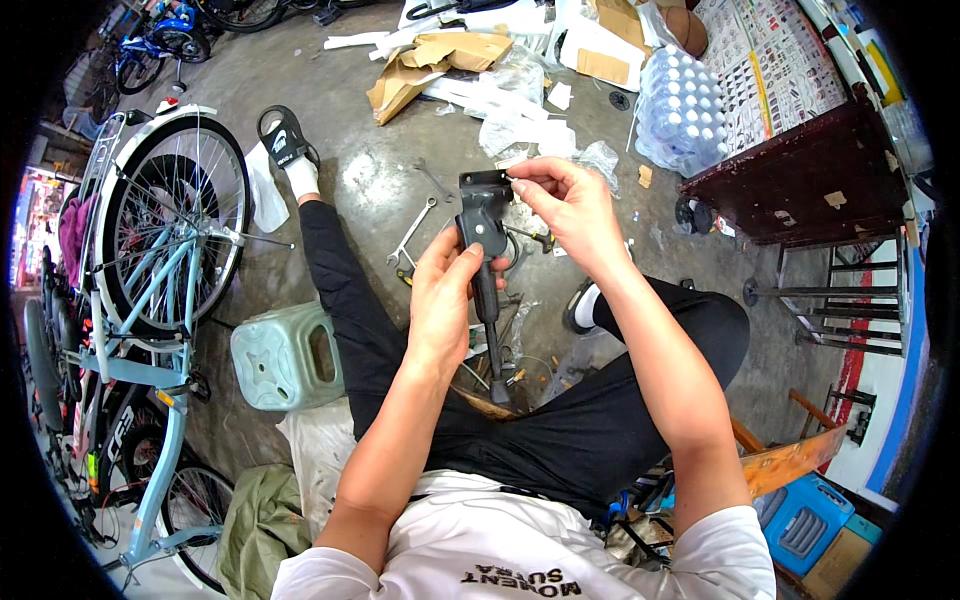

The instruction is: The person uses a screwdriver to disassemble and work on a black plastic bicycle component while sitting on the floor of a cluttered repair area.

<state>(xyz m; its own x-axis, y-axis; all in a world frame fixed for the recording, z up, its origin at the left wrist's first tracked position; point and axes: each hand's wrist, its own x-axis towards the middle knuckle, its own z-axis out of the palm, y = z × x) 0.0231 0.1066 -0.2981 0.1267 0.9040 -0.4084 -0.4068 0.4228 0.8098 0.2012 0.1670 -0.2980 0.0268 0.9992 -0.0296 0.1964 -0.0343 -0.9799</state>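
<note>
A black bicycle kickstand hangs in front of me, its mounting bracket up and its leg pointing down toward the floor. My left hand is closed around its body, thumb across the front below the bracket. My right hand pinches at the bracket's upper right corner. Whatever lies between those fingertips is too small to make out. Beyond the kickstand, a combination wrench and a smaller wrench lie on the concrete floor. Partly behind my right hand is a tool with a black and yellow handle.
At my left stands a light-blue bicycle, wheel raised, beside a pale green plastic jerrycan. Torn cardboard and plastic wrap litter the floor ahead. Bottled water and a dark red cabinet stand to the right, a blue case lower right.
</note>
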